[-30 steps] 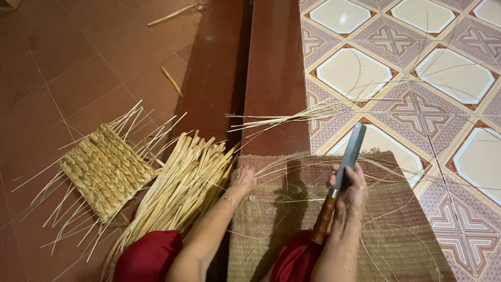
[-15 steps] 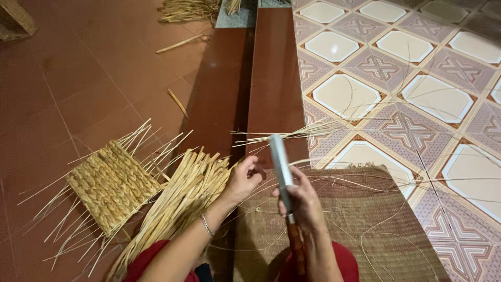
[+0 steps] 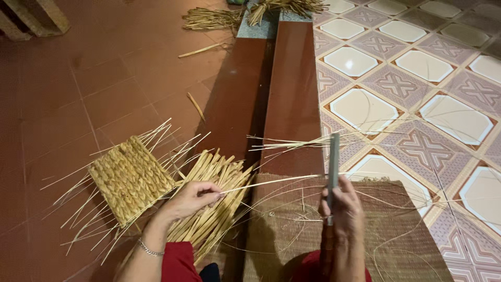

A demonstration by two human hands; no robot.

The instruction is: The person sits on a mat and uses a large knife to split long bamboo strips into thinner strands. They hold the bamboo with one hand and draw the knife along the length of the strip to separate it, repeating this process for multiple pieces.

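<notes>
The right hand (image 3: 342, 209) is closed around a knife (image 3: 333, 162), blade upright, tip pointing away toward the tiles. The left hand (image 3: 193, 198) pinches a thin straw strand (image 3: 271, 181) lying nearly level, left to right, reaching the blade above the woven mat (image 3: 396, 235). A slip could snap the strand or nick fingers.

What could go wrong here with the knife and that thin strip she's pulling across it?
The knife blade stands upright in the right hand, close to the fingers; a slip might nick them. The thin strip is pinched in the left hand and stretched to the blade, so it could snap or cut unevenly. Loose fibres lie over the woven mat and may snag the strip.
</notes>
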